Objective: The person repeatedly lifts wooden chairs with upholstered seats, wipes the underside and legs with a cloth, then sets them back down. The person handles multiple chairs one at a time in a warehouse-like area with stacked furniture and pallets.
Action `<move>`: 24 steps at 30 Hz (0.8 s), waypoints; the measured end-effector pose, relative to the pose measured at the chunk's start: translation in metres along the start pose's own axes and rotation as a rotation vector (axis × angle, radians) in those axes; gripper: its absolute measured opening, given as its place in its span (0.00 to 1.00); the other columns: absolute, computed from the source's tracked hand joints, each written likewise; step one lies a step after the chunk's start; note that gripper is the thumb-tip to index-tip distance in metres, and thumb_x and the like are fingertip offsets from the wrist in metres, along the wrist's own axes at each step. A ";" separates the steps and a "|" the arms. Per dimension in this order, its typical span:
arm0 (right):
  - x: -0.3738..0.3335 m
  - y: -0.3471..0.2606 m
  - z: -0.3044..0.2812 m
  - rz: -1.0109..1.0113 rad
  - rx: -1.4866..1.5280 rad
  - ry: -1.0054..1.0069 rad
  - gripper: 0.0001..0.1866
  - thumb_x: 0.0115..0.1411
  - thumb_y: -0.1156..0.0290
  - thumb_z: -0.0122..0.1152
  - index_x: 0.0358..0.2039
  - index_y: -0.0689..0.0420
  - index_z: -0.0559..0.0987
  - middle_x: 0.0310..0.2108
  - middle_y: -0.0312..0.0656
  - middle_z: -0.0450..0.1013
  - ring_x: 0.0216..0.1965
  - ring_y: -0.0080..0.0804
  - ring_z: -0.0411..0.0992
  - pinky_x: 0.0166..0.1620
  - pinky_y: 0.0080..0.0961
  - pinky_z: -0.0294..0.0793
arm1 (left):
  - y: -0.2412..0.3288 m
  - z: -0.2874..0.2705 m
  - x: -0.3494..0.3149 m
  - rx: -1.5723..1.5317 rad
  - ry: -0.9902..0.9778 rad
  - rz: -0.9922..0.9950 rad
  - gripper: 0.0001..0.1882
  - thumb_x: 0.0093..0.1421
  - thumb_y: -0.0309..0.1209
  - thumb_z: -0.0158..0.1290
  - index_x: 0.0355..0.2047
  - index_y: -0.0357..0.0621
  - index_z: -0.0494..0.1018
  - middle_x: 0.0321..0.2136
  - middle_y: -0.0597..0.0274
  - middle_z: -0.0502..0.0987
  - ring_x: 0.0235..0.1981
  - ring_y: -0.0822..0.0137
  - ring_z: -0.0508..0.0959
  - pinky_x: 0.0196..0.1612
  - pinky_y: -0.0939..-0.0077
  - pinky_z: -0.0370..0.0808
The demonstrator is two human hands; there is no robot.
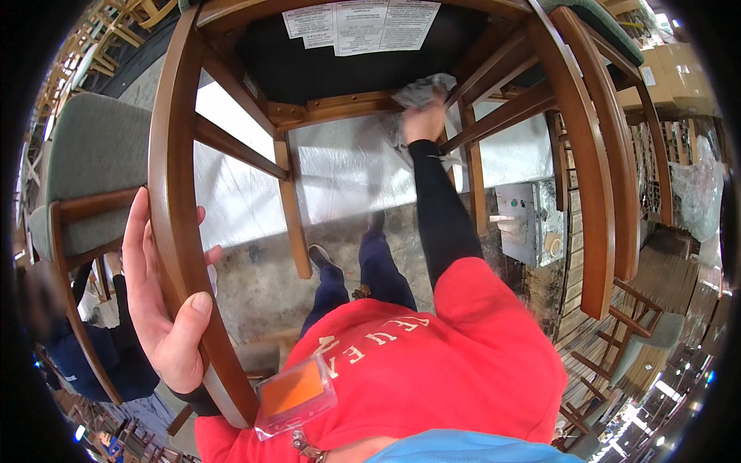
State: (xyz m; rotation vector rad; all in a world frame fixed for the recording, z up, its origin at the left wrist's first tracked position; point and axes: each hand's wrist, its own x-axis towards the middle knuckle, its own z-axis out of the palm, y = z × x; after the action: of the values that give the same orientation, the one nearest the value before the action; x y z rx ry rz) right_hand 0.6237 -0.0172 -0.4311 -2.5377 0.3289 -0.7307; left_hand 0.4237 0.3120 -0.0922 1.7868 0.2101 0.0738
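An overturned or tipped wooden chair (176, 154) stands before me, its brown legs toward me and its black underside (309, 69) showing with white paper labels (370, 27). My left hand (166, 324) wraps around the near left chair leg, thumb in front and fingertips showing past its other side. Farther off, my right hand (426, 122) is closed on a crumpled grey cloth (423, 91), pressed near the corner of the seat frame rail (347, 106). Part of the cloth hangs below the hand, and the right fingers are partly hidden by it.
Another chair with a grey-green padded back (93, 154) is close on the left, with a person in dark clothes (116, 347) beyond it. More chairs (641, 347) stand at right. A plastic-covered surface (340, 166) lies beneath, a grey box (525, 224) near it, and cartons (671, 81) behind.
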 end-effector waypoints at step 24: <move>-0.055 -0.112 0.032 -0.404 0.056 -0.725 0.31 0.54 0.73 0.53 0.62 0.53 0.71 0.62 0.43 0.71 0.44 0.46 0.80 0.44 0.43 0.80 | 0.005 0.007 0.004 -0.007 -0.003 -0.035 0.57 0.48 0.42 0.65 0.74 0.38 0.47 0.65 0.44 0.63 0.65 0.49 0.69 0.59 0.63 0.76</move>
State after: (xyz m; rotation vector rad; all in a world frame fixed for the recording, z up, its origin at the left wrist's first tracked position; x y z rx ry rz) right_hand 0.6060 0.1101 -0.4222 -2.6328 -0.4473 0.0891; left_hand 0.4293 0.3053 -0.0887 1.7751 0.2385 0.0472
